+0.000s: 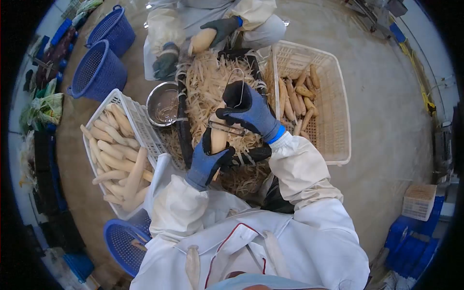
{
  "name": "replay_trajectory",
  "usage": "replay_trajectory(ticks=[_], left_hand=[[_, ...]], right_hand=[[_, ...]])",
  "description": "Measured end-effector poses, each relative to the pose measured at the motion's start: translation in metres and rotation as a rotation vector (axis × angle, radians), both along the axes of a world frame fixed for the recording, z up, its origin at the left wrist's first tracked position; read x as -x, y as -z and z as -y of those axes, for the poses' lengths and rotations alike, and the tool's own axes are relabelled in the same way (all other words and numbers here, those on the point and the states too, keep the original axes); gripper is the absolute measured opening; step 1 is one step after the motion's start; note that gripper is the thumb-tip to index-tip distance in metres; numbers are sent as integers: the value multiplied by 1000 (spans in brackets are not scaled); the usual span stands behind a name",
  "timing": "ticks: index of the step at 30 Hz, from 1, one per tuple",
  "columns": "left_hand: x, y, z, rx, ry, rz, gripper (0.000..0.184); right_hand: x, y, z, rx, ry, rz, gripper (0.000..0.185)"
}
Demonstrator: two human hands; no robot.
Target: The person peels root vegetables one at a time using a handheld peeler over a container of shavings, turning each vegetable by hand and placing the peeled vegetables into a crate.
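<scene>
Gloved in blue and black, my left hand (208, 162) is wrapped around the lower part of a pale, peeled-looking root vegetable (219, 139). My right hand (253, 111) grips a metal peeler (227, 127) with a wire loop handle; its crossbar lies over the root's upper part. Both hands are above a black-rimmed container heaped with peel strips (203, 87). Across from me, a co-worker's dark-gloved hand (222, 30) holds another pale root (203, 40). Their other hand (166, 63) is near the container's far left corner, its fingers partly hidden.
On the left, a white crate (159, 140) holds several pale roots. Browner roots (296, 99) lie in the white crate (340, 116) on the right. A metal bowl (163, 104) stands beside the peel container. Blue baskets (99, 72) stand back left, another blue basket (121, 244) near left.
</scene>
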State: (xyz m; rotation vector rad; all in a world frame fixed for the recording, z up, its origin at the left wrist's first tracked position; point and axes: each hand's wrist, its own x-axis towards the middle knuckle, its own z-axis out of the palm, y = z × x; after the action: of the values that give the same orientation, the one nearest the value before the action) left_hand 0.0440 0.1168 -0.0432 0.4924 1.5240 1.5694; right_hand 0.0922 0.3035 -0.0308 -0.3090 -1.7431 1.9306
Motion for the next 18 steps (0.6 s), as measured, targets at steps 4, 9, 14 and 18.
replay_trajectory(ticks=[4, 9, 14, 18], left_hand=[[1, -3, 0, -7, 15, 35, 35], [1, -19, 0, -16, -9, 106, 40], [6, 15, 7, 23, 59, -140, 68], [3, 3, 15, -52, 106, -144, 68]], right_hand=[[1, -5, 0, 10, 40, 75, 46], [-10, -27, 13, -196, -2, 193, 56], [-8, -5, 14, -106, 2, 129, 29], [-10, 2, -80, 174, 448, 298, 23]])
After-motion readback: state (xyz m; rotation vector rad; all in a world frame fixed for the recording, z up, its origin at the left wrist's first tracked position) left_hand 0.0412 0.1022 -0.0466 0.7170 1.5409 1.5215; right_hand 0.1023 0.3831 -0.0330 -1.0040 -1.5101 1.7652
